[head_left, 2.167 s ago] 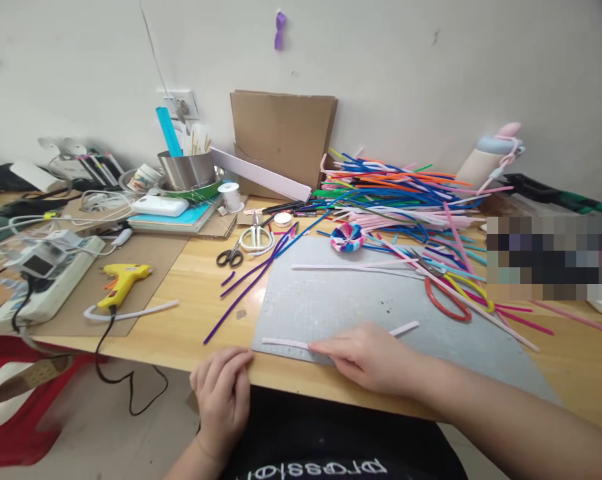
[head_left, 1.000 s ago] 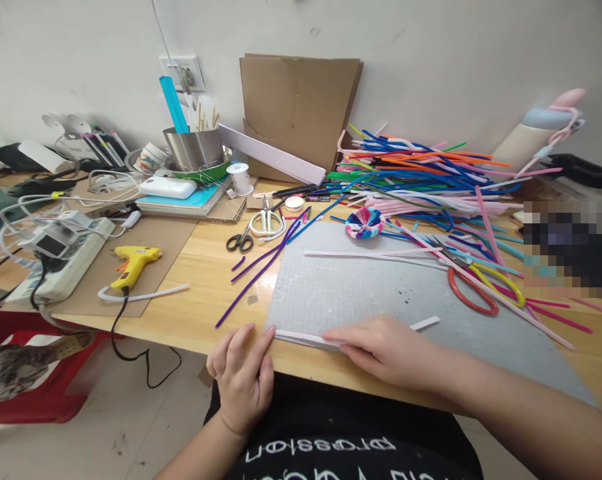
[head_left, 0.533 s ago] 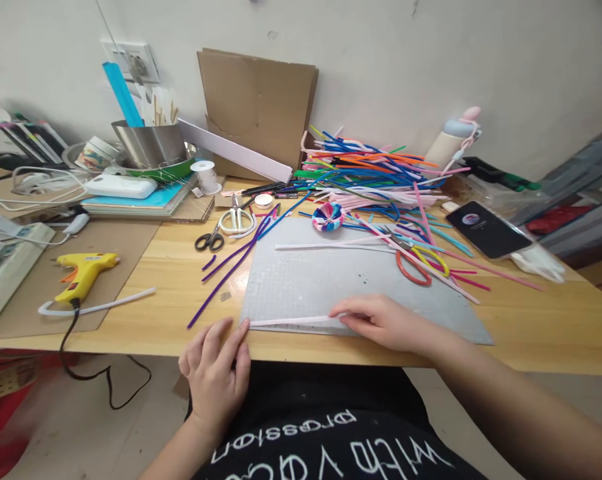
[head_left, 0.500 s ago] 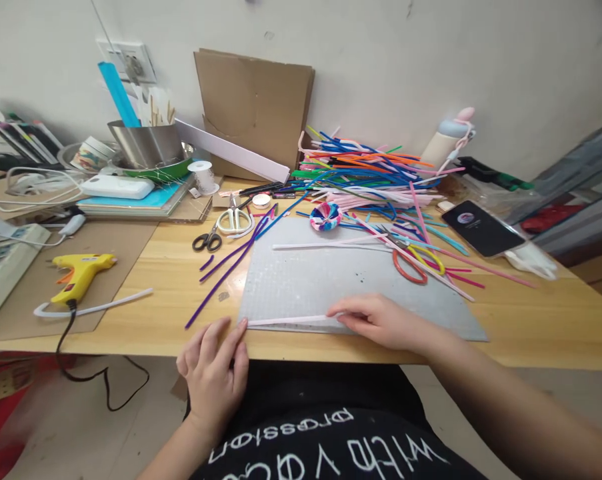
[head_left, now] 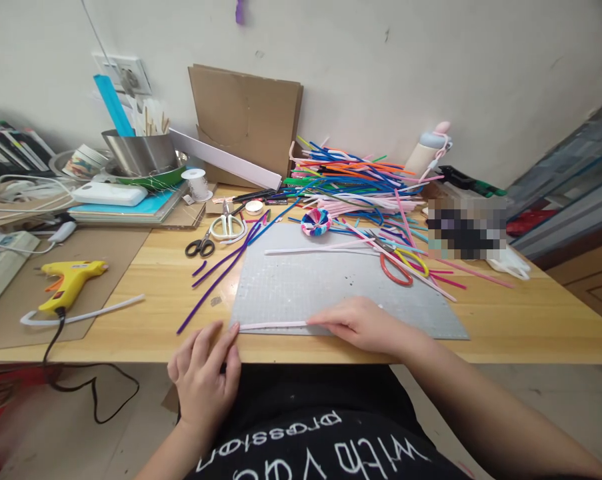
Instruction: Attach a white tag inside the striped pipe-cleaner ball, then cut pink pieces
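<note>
A pale, whitish pipe cleaner [head_left: 273,325] lies along the near edge of the grey cutting mat [head_left: 301,293]. My left hand [head_left: 205,370] rests at the table edge with fingers apart, its index fingertip pressing on the strand's left end. Further right, my right hand [head_left: 358,325] has thumb and fingers closed on the same strand; the part beneath the palm is hidden. Behind them a white pipe cleaner [head_left: 321,250] lies on the mat. Beyond it sits a small round coil of pink, blue and white [head_left: 315,223]. Scissors with red and yellow handles [head_left: 397,272] lie to the right.
A heap of coloured pipe cleaners [head_left: 355,173] fills the back. Purple pipe cleaners [head_left: 215,287], black scissors [head_left: 199,248] and white-handled scissors [head_left: 228,227] lie left of the mat. A yellow glue gun [head_left: 71,280] rests on cardboard at far left. A bottle [head_left: 425,153] stands back right.
My right hand has slid left along the pipe cleaner, nearer my left hand. My left fingertip stays at the strand's end. The view has shifted slightly.
</note>
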Action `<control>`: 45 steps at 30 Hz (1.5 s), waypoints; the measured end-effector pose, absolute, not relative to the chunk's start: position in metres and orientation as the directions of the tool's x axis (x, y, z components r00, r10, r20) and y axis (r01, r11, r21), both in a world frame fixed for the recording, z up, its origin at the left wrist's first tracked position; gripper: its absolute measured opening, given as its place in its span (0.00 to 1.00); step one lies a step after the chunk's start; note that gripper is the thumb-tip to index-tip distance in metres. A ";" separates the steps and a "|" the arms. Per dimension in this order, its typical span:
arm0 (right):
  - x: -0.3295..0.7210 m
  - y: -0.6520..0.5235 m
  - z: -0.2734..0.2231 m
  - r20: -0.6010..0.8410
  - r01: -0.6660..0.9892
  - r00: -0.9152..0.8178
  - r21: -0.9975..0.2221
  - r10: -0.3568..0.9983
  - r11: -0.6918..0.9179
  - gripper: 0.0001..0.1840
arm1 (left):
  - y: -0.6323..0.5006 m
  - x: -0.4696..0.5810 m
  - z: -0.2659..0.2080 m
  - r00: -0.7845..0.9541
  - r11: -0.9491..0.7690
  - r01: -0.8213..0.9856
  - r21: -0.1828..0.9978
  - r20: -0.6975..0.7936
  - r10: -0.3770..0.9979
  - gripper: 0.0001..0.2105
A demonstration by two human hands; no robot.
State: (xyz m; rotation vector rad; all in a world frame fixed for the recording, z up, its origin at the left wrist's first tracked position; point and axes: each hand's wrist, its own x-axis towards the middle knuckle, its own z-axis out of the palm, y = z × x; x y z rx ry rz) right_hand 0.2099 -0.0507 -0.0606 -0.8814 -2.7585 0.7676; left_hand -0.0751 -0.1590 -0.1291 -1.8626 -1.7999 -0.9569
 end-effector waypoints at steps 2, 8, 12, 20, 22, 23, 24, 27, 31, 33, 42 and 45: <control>0.206 -0.053 -0.058 -0.037 0.520 -0.829 -0.418 0.558 0.745 0.20 | -0.159 -0.075 -0.129 -0.048 -0.105 0.978 0.178 0.691 0.721 0.16; 0.195 -0.058 -0.051 -0.008 0.519 -0.844 -0.265 0.537 0.813 0.21 | -0.160 -0.076 -0.127 -0.036 -0.110 0.980 0.164 0.698 0.715 0.16; 0.194 -0.058 -0.054 0.025 0.504 -0.853 -0.213 0.521 0.837 0.18 | -0.160 -0.075 -0.127 -0.035 -0.113 0.979 0.167 0.694 0.719 0.15; 0.194 -0.058 -0.064 0.082 0.481 -0.864 -0.153 0.496 0.863 0.15 | -0.160 -0.075 -0.126 -0.036 -0.119 0.978 0.173 0.695 0.718 0.16; 0.194 -0.058 -0.065 0.083 0.484 -0.864 -0.140 0.497 0.864 0.14 | -0.160 -0.075 -0.127 -0.039 -0.118 0.977 0.176 0.694 0.719 0.16; 0.193 -0.058 -0.065 0.084 0.484 -0.864 -0.132 0.496 0.865 0.14 | -0.160 -0.075 -0.127 -0.040 -0.117 0.977 0.178 0.693 0.720 0.16; 0.193 -0.058 -0.065 0.086 0.486 -0.863 -0.125 0.497 0.865 0.14 | -0.159 -0.075 -0.127 -0.042 -0.115 0.977 0.179 0.692 0.721 0.16; 0.192 -0.057 -0.065 0.081 0.492 -0.862 -0.111 0.501 0.864 0.13 | -0.159 -0.075 -0.127 -0.044 -0.114 0.977 0.181 0.691 0.721 0.16; 0.192 -0.057 -0.064 0.064 0.487 -0.866 -0.117 0.496 0.865 0.14 | -0.159 -0.075 -0.129 -0.048 -0.112 0.976 0.187 0.685 0.727 0.17; 0.191 -0.058 -0.063 0.055 0.486 -0.867 -0.120 0.495 0.865 0.14 | -0.160 -0.075 -0.129 -0.048 -0.113 0.976 0.188 0.686 0.726 0.17; 0.185 -0.064 -0.057 0.027 0.473 -0.880 -0.058 0.475 0.879 0.10 | -0.165 -0.073 -0.120 -0.083 -0.081 0.967 0.241 0.600 0.796 0.16; 0.186 -0.064 -0.059 0.055 0.459 -0.885 -0.072 0.463 0.886 0.10 | -0.168 -0.074 -0.115 -0.108 -0.074 0.952 0.298 0.550 0.828 0.18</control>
